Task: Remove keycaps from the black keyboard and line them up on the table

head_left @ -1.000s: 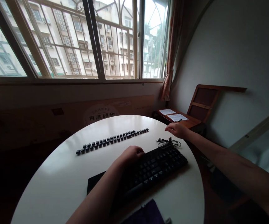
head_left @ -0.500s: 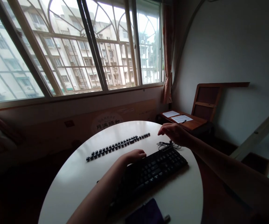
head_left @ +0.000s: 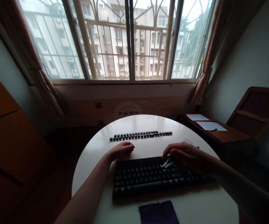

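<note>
The black keyboard (head_left: 143, 175) lies flat on the round white table (head_left: 90, 158), its long side toward the person and its right end partly covered by the right hand and forearm. It looks stiff and fairly weighty, likely steady under light pressure; to lift it, both short ends would be the sensible hold, keeping pressure off the keys.

Over the right half of the keyboard, the right hand (head_left: 187, 155) bends its fingers down around a small tool (head_left: 167, 164). Its pale prongs show below the fingers, blurred, probably thin metal or wire. It looks light and springy, best held by its upper part with the prongs left free; whether they touch the keys cannot be told.

The left hand (head_left: 122, 150) is at the far left corner of the keyboard, fingers partly curled and side by side. Its thumb and fingertips are too unclear to tell whether they press together or pinch anything.

Beyond the keyboard, loose keycaps (head_left: 151, 134) stand in a long, close-set line, partly doubled. They look light, hard and smooth, easy to knock astray, so each would want a fingertip pinch by its sides. On the person's side of the keyboard is a purple cloth (head_left: 159, 213), seemingly soft and limp. Farther off, to the right of the keyboard, a wooden side table (head_left: 235, 137) bears papers (head_left: 212, 126).
</note>
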The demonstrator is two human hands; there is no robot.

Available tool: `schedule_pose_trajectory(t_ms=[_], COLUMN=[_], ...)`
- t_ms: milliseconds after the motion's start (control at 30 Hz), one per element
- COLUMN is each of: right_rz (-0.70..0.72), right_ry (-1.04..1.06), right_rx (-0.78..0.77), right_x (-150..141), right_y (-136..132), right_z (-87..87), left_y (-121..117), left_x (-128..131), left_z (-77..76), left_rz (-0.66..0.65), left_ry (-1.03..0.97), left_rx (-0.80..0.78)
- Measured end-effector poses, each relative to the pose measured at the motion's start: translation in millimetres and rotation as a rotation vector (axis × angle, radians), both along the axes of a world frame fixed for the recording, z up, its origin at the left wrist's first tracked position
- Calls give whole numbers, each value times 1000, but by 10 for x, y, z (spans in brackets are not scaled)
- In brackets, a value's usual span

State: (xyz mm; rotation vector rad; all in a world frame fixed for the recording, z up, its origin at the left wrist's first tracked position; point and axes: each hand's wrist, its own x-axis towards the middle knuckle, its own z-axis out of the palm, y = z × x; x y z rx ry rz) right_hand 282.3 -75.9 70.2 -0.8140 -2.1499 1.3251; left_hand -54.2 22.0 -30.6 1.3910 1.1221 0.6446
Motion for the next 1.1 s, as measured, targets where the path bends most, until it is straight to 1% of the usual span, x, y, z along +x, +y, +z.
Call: schedule_pose_trajectory(t_ms=[33,100,200,267,367,500,567,633,733,800,867,933,1100], right_rz=[59,143,246,248,197,90,43,32,39,39,48,55,58], right_ry=[14,51,131,160,205,353,442,456,334,235,151,84,-23], right_rx=[-18,3,-54,-124,-244,-328,-336,-289,-129,-9,70,96,107], right_x=[-184,-579,-1134,-1410,-1640,-1705,-1698,-1687,-1677,-1677,-1682,-1689,-1700], right_y=[47,137,248,302,355,390,399,404,403,396,386,374,360], right_z=[-12,-50,-197,-362,-649,-984,-1098,-1163,-1171,-1137,-1096,-1065,-1038], left_y=[-17,-42,-62,-55,-8,61,68,58,29,14,7,8,27], left_x=[-34,-68,-80,-82,-87,-93,-94,-95,-92,-85,-75,-66,-54], left_z=[-11,-9,16,12,-49,-152,-169,-160,-126,-108,-103,-108,-138], left_rz=[13,10,-29,-11,25,36,50,64,83,98,112,131,181], left_ry=[-21,-21,-70,-129,-163,-172,-196,-214,-236,-268,-301,-322,-335], left_rx=[-9,-7,11,28,40,5,-35,-61,-51,-37,-31,-29,-11])
